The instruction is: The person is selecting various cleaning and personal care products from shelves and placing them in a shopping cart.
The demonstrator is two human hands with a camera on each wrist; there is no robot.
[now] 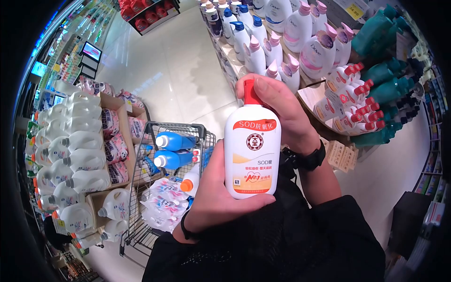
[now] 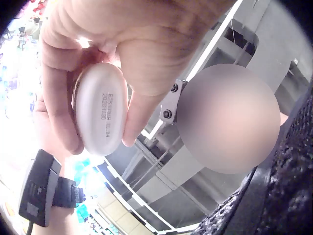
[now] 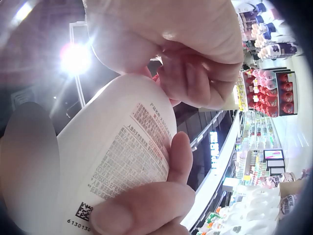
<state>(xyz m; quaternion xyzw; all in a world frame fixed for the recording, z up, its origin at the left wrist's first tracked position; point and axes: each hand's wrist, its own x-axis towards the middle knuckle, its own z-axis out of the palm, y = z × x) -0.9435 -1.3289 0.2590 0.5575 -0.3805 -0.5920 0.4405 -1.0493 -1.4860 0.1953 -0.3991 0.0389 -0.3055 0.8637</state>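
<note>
A white lotion bottle (image 1: 252,155) with a red cap and a red-and-orange label stands upright in front of me in the head view. My left hand (image 1: 213,188) grips its lower body, thumb across the front near the base. At the top, my right hand (image 1: 284,105) pinches the red cap (image 1: 251,92) between thumb and fingers. The bottle's base (image 2: 100,112) with printed date digits faces the left wrist view, with the left hand's fingers on both sides. On the bottle's back (image 3: 122,156), small print and a square code show in the right wrist view.
A shopping cart (image 1: 204,129) at the left holds blue bottles (image 1: 176,160) and white packs (image 1: 164,202). White detergent jugs (image 1: 75,160) are stacked beyond it. A display of pump bottles (image 1: 319,51) and red-capped bottles (image 1: 350,103) stands at the right.
</note>
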